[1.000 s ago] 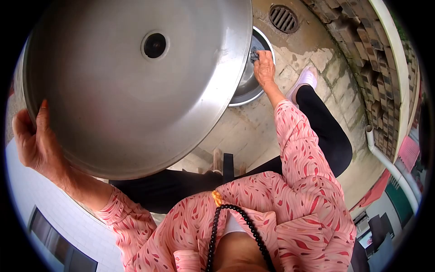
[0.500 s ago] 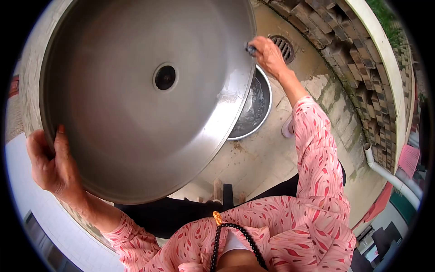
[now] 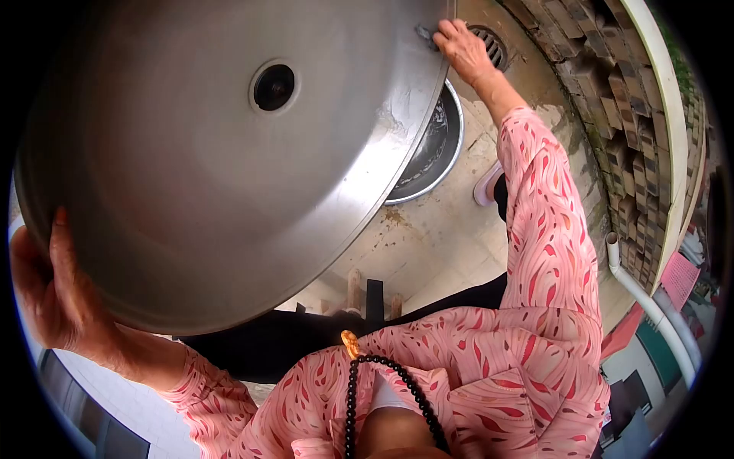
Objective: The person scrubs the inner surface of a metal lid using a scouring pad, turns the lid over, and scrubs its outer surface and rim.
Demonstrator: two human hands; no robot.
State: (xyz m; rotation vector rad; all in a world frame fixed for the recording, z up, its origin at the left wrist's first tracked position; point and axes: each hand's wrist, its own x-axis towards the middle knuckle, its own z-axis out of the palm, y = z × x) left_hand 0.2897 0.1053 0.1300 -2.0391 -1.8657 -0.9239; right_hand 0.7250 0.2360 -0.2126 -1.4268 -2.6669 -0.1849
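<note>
A large round metal pot lid (image 3: 206, 183), with a dark round center, fills the upper left of the head view and is tilted. My left hand (image 3: 65, 294) is closed on its lower-left rim, thumb over the inner face. At the upper right rim my right hand (image 3: 466, 53) is closed around a small dark scouring pad (image 3: 426, 35), which touches the lid's inner face. Part of that pad is hidden by the fingers. A wet patch shines on the lid below it. Behind the right edge, a metal basin (image 3: 440, 164) of water stands on the ground, partly covered by the lid.
A round drain grate (image 3: 489, 47) lies in the paving beyond my right hand. Stacked bricks (image 3: 612, 115) line the right side under a pale ledge. A white pipe (image 3: 650, 306) runs at the lower right. My shoe (image 3: 485, 183) is beside the basin.
The lid and my left hand have shifted left in view. My right hand has moved up along the rim, bringing the scouring pad onto the inner face.
</note>
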